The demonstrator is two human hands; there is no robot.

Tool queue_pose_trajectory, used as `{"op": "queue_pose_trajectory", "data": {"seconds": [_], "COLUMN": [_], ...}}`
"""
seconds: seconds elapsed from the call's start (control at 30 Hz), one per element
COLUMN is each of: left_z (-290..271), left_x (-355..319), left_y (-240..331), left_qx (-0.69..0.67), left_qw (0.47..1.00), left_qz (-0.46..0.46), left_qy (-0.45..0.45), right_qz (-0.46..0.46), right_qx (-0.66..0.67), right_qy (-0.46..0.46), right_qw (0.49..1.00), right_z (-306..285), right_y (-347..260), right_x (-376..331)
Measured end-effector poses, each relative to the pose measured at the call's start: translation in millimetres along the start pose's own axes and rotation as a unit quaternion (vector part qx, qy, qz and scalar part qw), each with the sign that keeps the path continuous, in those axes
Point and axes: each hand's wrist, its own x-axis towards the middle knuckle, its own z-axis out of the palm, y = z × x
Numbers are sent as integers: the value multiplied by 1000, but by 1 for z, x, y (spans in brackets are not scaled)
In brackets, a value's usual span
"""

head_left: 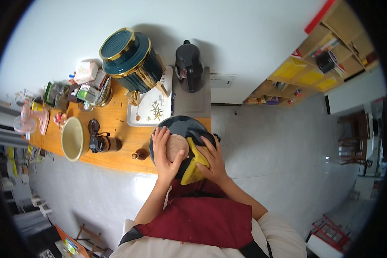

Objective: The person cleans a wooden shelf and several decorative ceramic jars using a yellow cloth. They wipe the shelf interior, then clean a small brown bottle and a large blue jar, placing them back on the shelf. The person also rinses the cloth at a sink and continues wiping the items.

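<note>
A large dark blue-grey round basin (177,123) is at the table's front edge, right before me. Over it, my left hand (163,148) grips a round, flat, brownish-pink piece (176,146), fingers along its left side and thumb across its lower right. I cannot tell what this piece belongs to. My right hand (213,161) bends round a yellow cloth (195,165), pressed against a black part beside the round piece. The hands partly cover the black part and the basin's inside. A small brown bottle (139,154) stands just left of the basin.
On the wooden table (114,148) stand a cream bowl (73,139), a dark-lidded jar (105,143) and a teal-and-gold dispenser (135,60) over a white tray (137,121). A black kettle (189,66) stands at the back. Shelves (305,71) line the right wall.
</note>
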Motion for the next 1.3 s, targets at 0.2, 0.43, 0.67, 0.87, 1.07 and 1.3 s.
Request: {"op": "queue_pose_trajectory", "data": {"seconds": [0.2, 0.43, 0.67, 0.87, 1.07, 1.3], "left_z": [3, 8, 10, 7, 5, 3], "left_x": [1, 6, 4, 1, -1, -4], "left_y": [7, 3, 0, 4, 3, 4], "left_qx": [68, 69, 61, 67, 120, 128], "left_qw": [997, 997, 997, 997, 992, 989], "left_qz": [11, 12, 14, 1, 4, 6], "left_qy": [28, 29, 52, 36, 36, 78], "right_qz": [-133, 422, 490, 422, -46, -170], "right_qx": [67, 514, 661, 540, 102, 157], "right_qy": [-261, -475, -239, -3, -108, -440], "right_qw": [954, 577, 517, 728, 988, 867], "right_z": [-1, 116, 102, 61, -5, 28], "right_y": [50, 174, 192, 120, 50, 54], "right_x": [115, 144, 49, -44, 52, 173]}}
